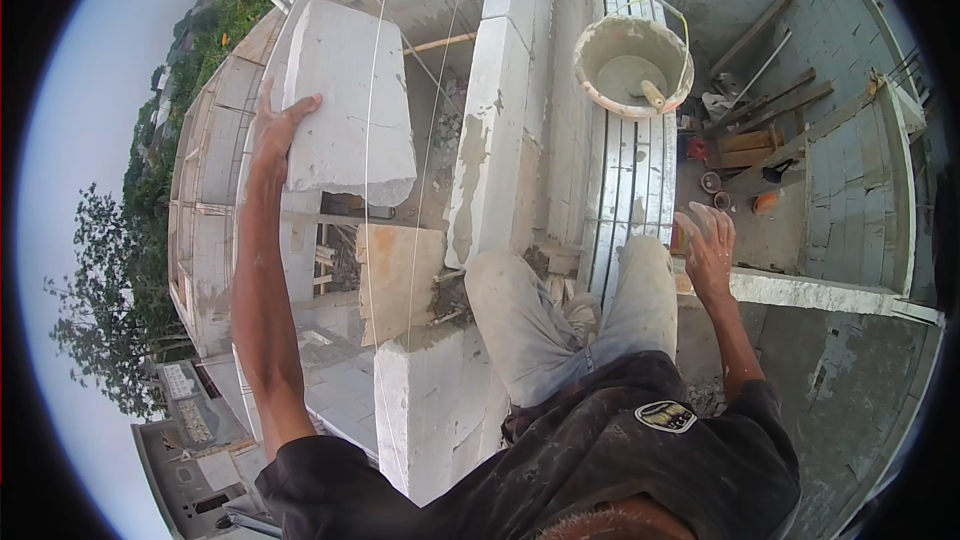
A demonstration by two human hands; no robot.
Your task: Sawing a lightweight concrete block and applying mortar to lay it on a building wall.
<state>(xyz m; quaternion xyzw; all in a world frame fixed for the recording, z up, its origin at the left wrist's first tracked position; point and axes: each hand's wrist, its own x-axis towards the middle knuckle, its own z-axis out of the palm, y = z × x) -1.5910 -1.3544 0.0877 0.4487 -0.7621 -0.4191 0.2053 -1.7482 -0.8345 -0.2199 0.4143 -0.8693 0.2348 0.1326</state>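
Left hand (277, 130) at 10 o'clock, grasping the white block (350, 100) by its left edge, thumb over the face; block at 11. I can't tell from my remote end what bears its weight. Right hand (708, 252) at 3 o'clock: released, fingers loosely bent, near the right knee (648, 265). I also log a mortar-smeared bucket (612, 42) toward 1, tool handle (653, 93) inside, over silvery metal strips (632, 175); white wall (497, 100) at 12.

block (350, 105) left of the bucket (630, 37)
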